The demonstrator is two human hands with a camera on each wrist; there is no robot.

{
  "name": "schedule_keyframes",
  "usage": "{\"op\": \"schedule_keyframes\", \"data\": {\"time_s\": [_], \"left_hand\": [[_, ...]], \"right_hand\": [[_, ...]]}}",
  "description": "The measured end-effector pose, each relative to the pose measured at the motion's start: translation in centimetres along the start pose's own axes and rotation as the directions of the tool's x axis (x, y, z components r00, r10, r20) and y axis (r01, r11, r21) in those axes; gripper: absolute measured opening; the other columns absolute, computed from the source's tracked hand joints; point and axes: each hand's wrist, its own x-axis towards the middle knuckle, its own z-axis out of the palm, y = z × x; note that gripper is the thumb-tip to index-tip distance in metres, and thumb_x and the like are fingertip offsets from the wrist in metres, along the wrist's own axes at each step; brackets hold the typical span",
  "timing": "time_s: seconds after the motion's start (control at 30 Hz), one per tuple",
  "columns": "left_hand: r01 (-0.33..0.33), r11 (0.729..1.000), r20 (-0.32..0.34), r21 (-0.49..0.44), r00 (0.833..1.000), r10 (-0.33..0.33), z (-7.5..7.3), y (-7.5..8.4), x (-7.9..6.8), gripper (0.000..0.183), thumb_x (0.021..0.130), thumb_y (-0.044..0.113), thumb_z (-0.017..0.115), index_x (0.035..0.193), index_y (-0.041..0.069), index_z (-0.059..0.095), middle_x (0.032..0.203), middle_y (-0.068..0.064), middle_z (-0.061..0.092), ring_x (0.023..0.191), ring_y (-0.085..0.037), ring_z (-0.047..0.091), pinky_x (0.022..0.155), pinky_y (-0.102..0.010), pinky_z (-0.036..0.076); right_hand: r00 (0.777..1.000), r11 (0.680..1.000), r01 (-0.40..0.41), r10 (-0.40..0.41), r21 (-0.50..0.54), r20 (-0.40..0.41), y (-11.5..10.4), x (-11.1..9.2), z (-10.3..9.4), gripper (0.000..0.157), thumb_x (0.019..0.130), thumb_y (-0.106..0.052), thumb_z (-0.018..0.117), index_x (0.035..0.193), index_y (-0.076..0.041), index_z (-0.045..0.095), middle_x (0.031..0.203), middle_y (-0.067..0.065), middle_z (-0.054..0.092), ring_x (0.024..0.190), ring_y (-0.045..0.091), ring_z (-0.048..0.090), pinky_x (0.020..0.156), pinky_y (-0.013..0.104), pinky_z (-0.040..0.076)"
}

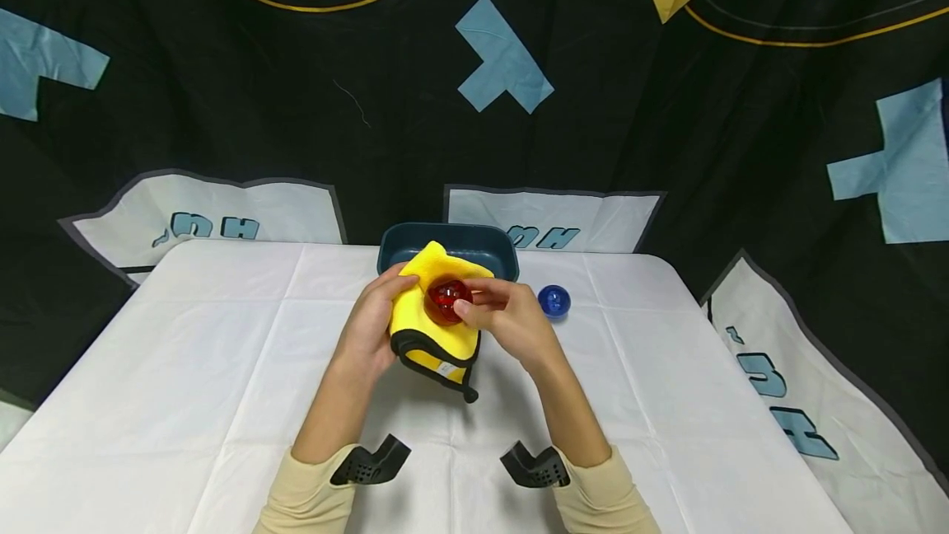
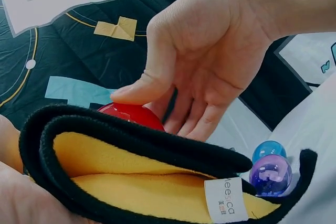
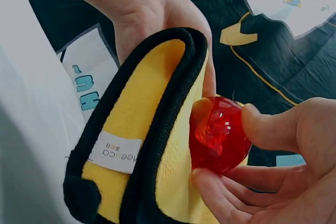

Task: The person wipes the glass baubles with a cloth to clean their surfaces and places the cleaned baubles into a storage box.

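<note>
In the head view my left hand [image 1: 367, 324] grips a folded yellow cloth [image 1: 410, 316] with black edging, raised over the white table. My right hand [image 1: 513, 318] pinches a shiny, see-through red ball [image 1: 447, 300] between thumb and fingers. The ball presses against the cloth's face, as the right wrist view shows with the red ball [image 3: 220, 135] beside the yellow fabric [image 3: 176, 166]. A white label [image 2: 226, 199] hangs from the cloth in the left wrist view. That view hides most of the red ball behind the black edging.
A dark teal tub [image 1: 504, 250] stands behind the hands, partly covered by the cloth. Right of it, a blue ball [image 1: 553, 302] rests on the white table [image 1: 222, 402]. A dark curtain [image 1: 400, 122] with blue and yellow patches hangs behind the table.
</note>
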Motion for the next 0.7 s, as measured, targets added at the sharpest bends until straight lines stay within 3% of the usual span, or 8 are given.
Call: {"op": "schedule_keyframes", "data": {"time_s": [0.2,0.37,0.53,0.7], "left_hand": [[-0.006,1.0,-0.001,0.003,1.0,0.006,-0.06,0.0,-0.04,0.046,0.104,0.02,0.047,0.149,0.017,0.043,0.149,-0.005,0.041,0.136,-0.022,0.043,0.113,-0.033,0.045],[-0.016,1.0,0.008,-0.014,1.0,0.016,-0.12,-0.02,0.02,0.045,0.104,0.02,0.047,0.149,0.017,0.043,0.149,-0.005,0.041,0.136,-0.022,0.043,0.112,-0.031,0.045],[-0.018,1.0,0.011,-0.024,1.0,0.019,-0.12,-0.02,0.05,0.045,0.104,0.02,0.046,0.149,0.017,0.043,0.149,-0.005,0.041,0.136,-0.021,0.043,0.113,-0.032,0.045],[-0.012,1.0,0.016,-0.019,1.0,0.012,-0.03,0.02,0.09,0.044,0.104,0.02,0.046,0.148,0.017,0.044,0.149,-0.006,0.041,0.136,-0.022,0.043,0.114,-0.033,0.044]], "right_hand": [[0.996,0.998,-0.057,0.056,0.021,0.063,0.3,0.42,-0.01,0.044,0.095,-0.043,0.066,0.119,-0.007,0.072,0.102,0.008,0.074,0.086,0.022,0.069,0.091,0.041,0.057],[0.997,0.998,-0.051,0.052,-0.021,0.061,0.22,0.41,0.09,0.046,0.096,-0.049,0.064,0.117,-0.009,0.072,0.099,0.008,0.072,0.088,0.023,0.066,0.091,0.041,0.055],[0.998,0.999,0.049,-0.05,-0.021,-0.036,0.22,0.22,0.52,0.041,0.095,-0.037,0.07,0.126,-0.011,0.067,0.114,0.008,0.07,0.102,0.024,0.066,0.096,0.039,0.057],[0.972,0.98,0.197,-0.19,0.038,-0.141,-0.05,-0.36,0.83,0.03,0.092,-0.019,0.075,0.121,-0.013,0.069,0.121,0.005,0.07,0.112,0.023,0.067,0.1,0.04,0.056]]}}
